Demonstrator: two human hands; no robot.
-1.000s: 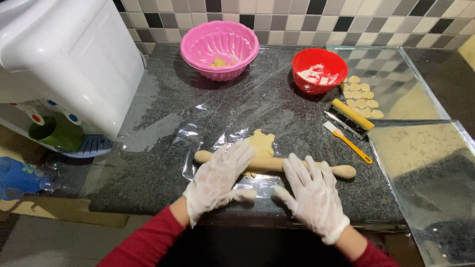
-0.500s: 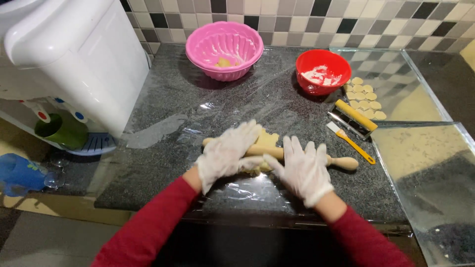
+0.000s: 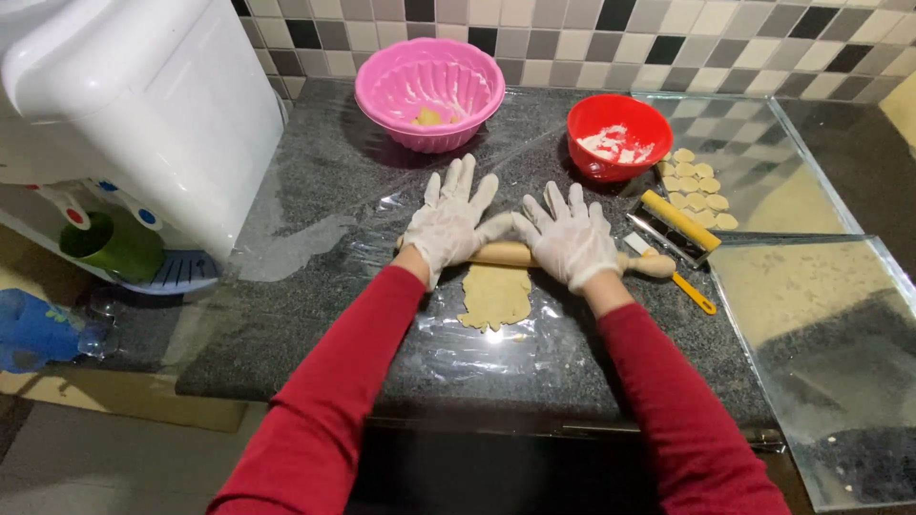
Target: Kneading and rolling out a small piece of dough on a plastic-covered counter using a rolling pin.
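Note:
Both my hands wear white gloves and lie flat on a wooden rolling pin point(image 3: 504, 253) that runs left to right across the dark counter. My left hand point(image 3: 450, 217) presses its left part, my right hand point(image 3: 571, 236) its right part, fingers spread. A flattened sheet of pale dough point(image 3: 494, 297) lies on clear plastic wrap point(image 3: 477, 348) just on the near side of the pin. The pin's right handle point(image 3: 654, 265) sticks out past my right hand.
A pink bowl point(image 3: 429, 93) with a bit of dough and a red bowl point(image 3: 618, 135) with flour stand at the back. Cut dough rounds point(image 3: 698, 186), a yellow-handled cutter point(image 3: 677, 221) and a yellow tool point(image 3: 689, 291) lie right. A white appliance point(image 3: 124, 114) stands left; a glass tray point(image 3: 830, 343) right.
My hands have pushed the rolling pin away from me across the dough, arms now stretched out. The dough, earlier beyond the pin, now shows flattened on its near side.

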